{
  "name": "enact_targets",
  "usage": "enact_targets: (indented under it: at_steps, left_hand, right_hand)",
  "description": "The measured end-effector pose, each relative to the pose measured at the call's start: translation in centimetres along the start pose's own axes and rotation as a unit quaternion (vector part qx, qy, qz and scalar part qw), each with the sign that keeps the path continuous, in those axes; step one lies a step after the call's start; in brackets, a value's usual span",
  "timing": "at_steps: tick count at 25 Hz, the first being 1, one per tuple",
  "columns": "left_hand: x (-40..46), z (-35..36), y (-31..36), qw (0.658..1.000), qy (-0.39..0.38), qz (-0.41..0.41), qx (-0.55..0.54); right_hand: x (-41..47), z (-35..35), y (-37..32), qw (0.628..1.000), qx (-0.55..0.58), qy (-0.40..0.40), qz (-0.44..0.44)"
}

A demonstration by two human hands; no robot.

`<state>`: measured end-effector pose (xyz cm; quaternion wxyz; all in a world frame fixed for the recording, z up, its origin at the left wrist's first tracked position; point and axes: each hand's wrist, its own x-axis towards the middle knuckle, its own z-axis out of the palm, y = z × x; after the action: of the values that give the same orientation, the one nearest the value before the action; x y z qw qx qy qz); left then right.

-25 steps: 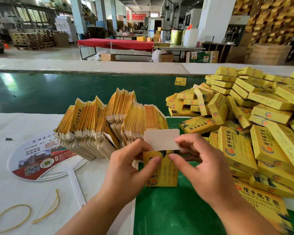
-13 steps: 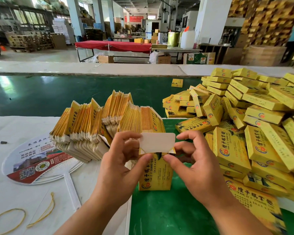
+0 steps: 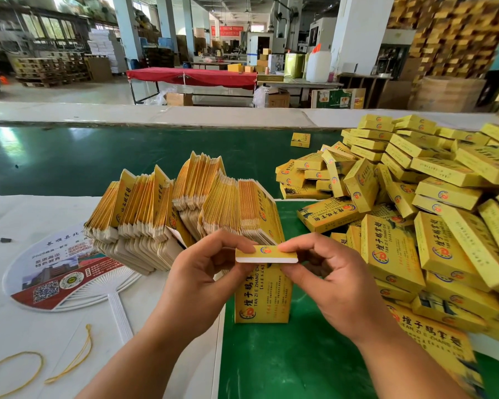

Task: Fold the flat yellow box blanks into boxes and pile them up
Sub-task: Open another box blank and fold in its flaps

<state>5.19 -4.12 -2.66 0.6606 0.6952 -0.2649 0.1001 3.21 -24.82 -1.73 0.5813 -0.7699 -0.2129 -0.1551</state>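
**Top flap folding down on one yellow box**

Hands are working one upright yellow box (image 3: pixel 262 295), standing on the green belt (image 3: pixel 98 156) between the fanned stack of flat blanks (image 3: pixel 182 208) and the heap of folded boxes (image 3: pixel 432 203). The left hand (image 3: pixel 196 280) is pinching the left end of the top flap (image 3: pixel 267 254), fingers curled round it; the right hand (image 3: pixel 334 283) is pinching the right end, thumb under and forefinger on top. The flap is lying nearly level over the box mouth, its white edge facing the camera.

To finish this well, both ends are probably needing even pressure, so the tuck tab is entering the slot squarely rather than buckling; thin card like this is likely creasing if forced at one corner. Keeping the body square is also mattering.

As for containers, the held box is showing nothing of its inside from here. A few boxes in the heap appear open-ended, their contents hidden. A printed hand fan (image 3: pixel 67 272) and yellow rubber bands (image 3: pixel 15 370) are lying on the white cloth (image 3: pixel 26 214) at left.
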Motion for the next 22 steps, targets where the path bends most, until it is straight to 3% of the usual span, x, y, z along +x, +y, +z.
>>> enact_targets:
  at_steps: [6, 16, 20, 22]
  left_hand:
    - [-0.2, -0.3, 0.4, 0.999, -0.019, 0.037, 0.024]
    - [-0.2, 0.2, 0.5, 0.995, 0.024, 0.033, 0.094]
    - [-0.8, 1.7, 1.0, 0.967, 0.096, 0.027, 0.236]
    - [-1.3, 2.7, 1.5, 0.950, 0.097, 0.009, 0.297]
  right_hand:
    - [-0.4, 0.2, -0.8, 1.000, -0.010, 0.007, -0.012]
    - [-0.3, 0.6, -1.2, 0.996, -0.074, 0.038, -0.045]
    - [-0.6, 1.4, -1.1, 0.992, -0.073, 0.096, -0.049]
    - [-0.9, 2.0, -1.2, 0.988, -0.063, 0.131, -0.059]
